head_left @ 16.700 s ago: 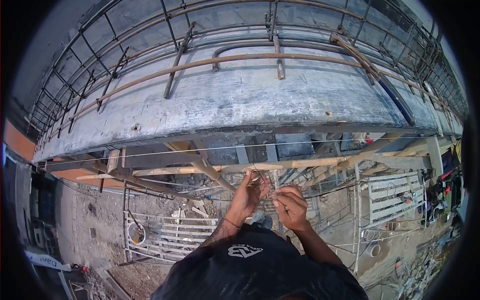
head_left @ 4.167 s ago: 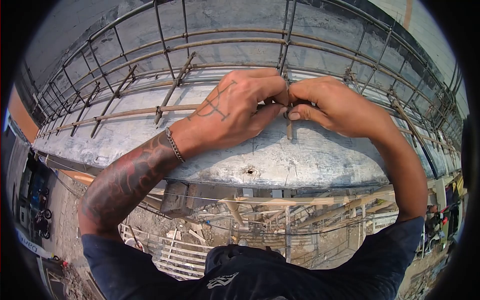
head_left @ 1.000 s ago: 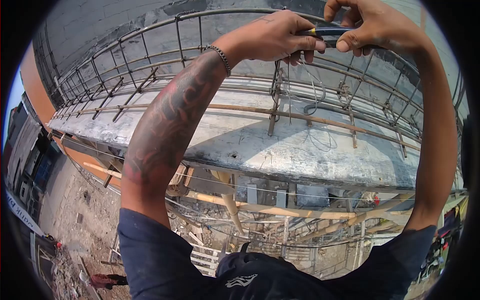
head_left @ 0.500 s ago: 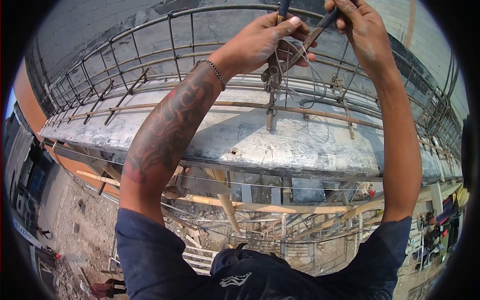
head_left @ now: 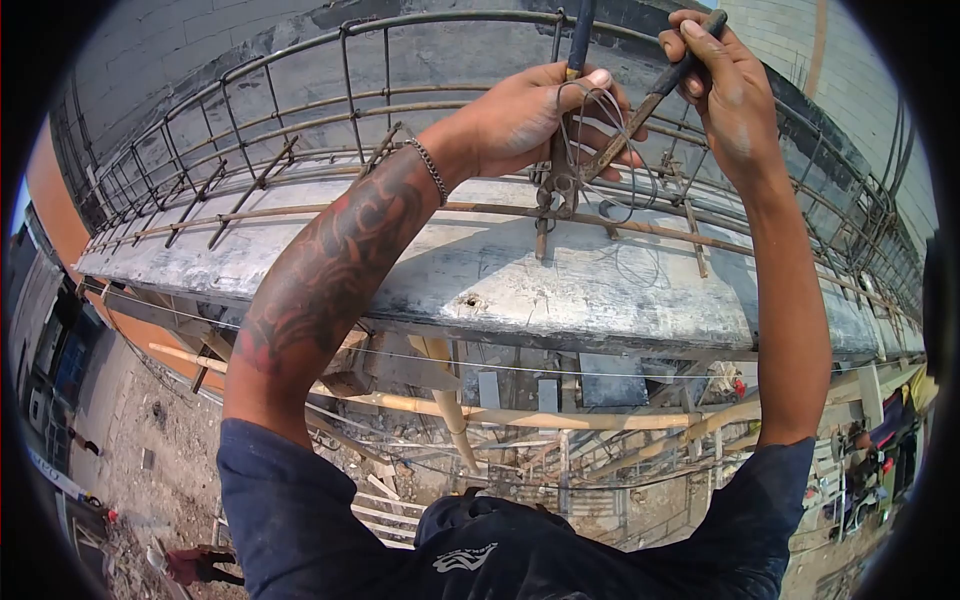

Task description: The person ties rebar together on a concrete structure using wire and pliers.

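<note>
My left hand (head_left: 545,110) is closed around one handle of long-handled pincers (head_left: 625,130), with a loop of thin tie wire (head_left: 597,95) at its fingers. On the other handle's dark grip my right hand (head_left: 722,85) is closed, so the handles stand spread apart. The head of the pincers points down at a crossing of rebar, just above a short upright bar end (head_left: 541,240). Loose wire hangs from my left hand over the bars. Whether the jaws bite on anything is too small to tell.
A rebar cage (head_left: 290,120) runs along a grey board (head_left: 600,295) in front of me. Below it are a taut string (head_left: 640,376), bamboo poles (head_left: 540,416) and rubble ground far down. A person (head_left: 195,565) is at the lower left.
Both hands and the pincers have moved down, bringing the tool's head lower against the rebar crossing. The wire loop has come down along with my left hand.
</note>
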A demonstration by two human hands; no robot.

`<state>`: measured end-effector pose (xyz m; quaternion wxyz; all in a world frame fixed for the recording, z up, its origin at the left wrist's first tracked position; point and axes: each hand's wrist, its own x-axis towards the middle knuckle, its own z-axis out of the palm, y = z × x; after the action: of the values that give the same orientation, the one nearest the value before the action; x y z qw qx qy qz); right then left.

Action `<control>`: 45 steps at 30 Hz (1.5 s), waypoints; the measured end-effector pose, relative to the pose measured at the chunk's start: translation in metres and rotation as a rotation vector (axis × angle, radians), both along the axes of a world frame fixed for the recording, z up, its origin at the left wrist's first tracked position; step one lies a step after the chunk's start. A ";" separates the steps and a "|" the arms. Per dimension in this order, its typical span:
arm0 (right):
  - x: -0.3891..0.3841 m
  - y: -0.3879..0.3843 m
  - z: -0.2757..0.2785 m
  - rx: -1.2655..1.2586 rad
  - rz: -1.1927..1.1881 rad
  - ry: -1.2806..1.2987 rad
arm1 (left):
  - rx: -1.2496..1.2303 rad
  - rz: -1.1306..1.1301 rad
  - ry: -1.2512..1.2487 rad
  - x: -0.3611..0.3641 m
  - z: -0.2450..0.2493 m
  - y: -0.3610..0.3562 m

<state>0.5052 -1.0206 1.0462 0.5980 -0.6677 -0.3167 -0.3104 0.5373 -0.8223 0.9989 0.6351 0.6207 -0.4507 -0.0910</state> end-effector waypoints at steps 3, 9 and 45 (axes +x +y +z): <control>-0.002 0.004 0.001 -0.012 0.006 -0.026 | 0.011 -0.007 -0.013 -0.002 0.001 0.002; -0.003 0.016 0.005 -0.070 0.000 -0.093 | 0.011 0.070 -0.020 -0.010 0.000 0.002; -0.034 0.108 0.029 0.139 0.133 0.006 | -0.264 0.967 -0.383 -0.037 0.004 -0.029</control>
<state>0.4708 -0.9126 1.0751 0.6631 -0.6030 -0.3364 -0.2890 0.5001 -0.8515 1.0027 0.5835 0.6779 -0.2289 0.3841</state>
